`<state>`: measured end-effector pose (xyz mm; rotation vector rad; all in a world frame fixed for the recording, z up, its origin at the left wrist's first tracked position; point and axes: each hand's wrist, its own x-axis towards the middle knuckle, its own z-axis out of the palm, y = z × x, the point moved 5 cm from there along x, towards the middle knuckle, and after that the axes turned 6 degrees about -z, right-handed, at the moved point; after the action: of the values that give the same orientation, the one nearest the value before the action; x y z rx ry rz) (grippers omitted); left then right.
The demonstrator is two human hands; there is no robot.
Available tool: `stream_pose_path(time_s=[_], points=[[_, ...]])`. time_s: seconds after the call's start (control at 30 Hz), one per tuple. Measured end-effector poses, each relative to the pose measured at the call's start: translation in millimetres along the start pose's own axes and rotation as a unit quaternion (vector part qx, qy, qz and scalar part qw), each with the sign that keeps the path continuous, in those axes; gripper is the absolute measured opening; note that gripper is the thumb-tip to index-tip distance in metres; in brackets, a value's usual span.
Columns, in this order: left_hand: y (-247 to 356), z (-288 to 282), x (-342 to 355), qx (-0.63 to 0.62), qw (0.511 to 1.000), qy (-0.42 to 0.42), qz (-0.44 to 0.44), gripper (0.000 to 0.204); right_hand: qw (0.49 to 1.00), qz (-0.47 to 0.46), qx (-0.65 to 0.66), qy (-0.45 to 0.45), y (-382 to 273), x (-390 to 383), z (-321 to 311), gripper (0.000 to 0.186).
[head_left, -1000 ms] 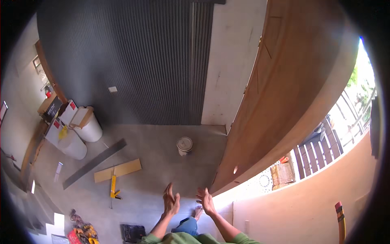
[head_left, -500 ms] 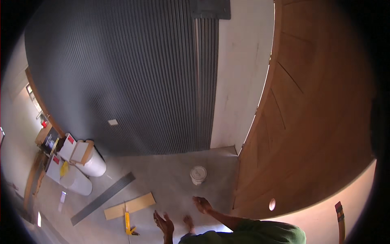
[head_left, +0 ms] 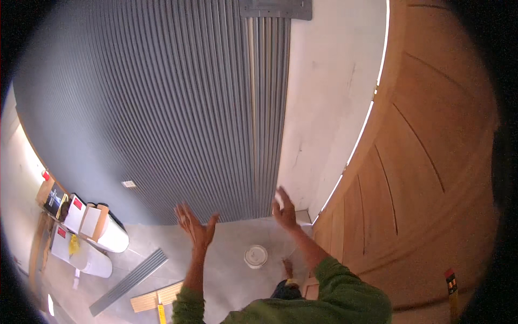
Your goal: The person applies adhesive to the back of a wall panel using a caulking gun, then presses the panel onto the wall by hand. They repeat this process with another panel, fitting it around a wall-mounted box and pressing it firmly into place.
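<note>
Dark grey fluted wall panelling point(head_left: 178, 108) covers most of the wall ahead. My left hand point(head_left: 197, 229) is raised in front of its lower part, fingers spread, holding nothing. Beside the panelling's lower right edge, my right hand point(head_left: 286, 211) is up as well, open and bare, thumb apart from the fingers. Whether either hand touches the wall, I cannot tell. A narrow ribbed strip point(head_left: 270, 108) stands along the right end, with a pale line between it and the other panels.
A lidded white bucket point(head_left: 256, 256) stands on the floor between my arms. To the left lie a grey fluted offcut point(head_left: 129, 282), a tan board point(head_left: 145, 302) and a yellow caulking gun point(head_left: 161, 313). Two white toilets point(head_left: 110, 237) stand far left; a brown wooden door point(head_left: 421, 162) is at right.
Both hands have risen from low over the floor toward the panelled wall, the left fingers spreading. My view has moved closer to the wall.
</note>
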<state>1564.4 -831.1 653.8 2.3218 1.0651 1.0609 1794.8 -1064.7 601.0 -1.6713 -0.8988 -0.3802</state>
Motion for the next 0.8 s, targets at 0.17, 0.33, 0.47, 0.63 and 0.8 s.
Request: stream_pose_path(time_s=[0.17, 0.33, 0.47, 0.63, 0.8], points=[[142.9, 58.9, 133.6, 0.013, 0.997, 0.078, 0.025, 0.127, 0.979, -0.190, -0.043, 0.053, 23.1, 196.6, -54.3, 0.044], [273.0, 112.6, 256.2, -0.010, 0.992, 0.120, 0.047, 0.138, 0.927, -0.350, -0.088, 0.096, 28.3, 373.0, -97.0, 0.047], [325.3, 129.6, 334.5, -0.046, 0.985, 0.166, 0.023, 0.143, 0.893, -0.429, -0.077, 0.114, 13.6, 478.5, -107.7, 0.055], [353.4, 150.3, 379.8, -0.073, 0.973, 0.217, 0.025, 0.152, 0.878, -0.421, -0.132, 0.184, 9.1, 554.6, -118.8, 0.061], [358.0, 163.9, 383.5, -0.070, 0.967, 0.240, 0.035, 0.151, 0.872, -0.372, -0.220, 0.230, 1.5, 580.3, -78.0, 0.073]])
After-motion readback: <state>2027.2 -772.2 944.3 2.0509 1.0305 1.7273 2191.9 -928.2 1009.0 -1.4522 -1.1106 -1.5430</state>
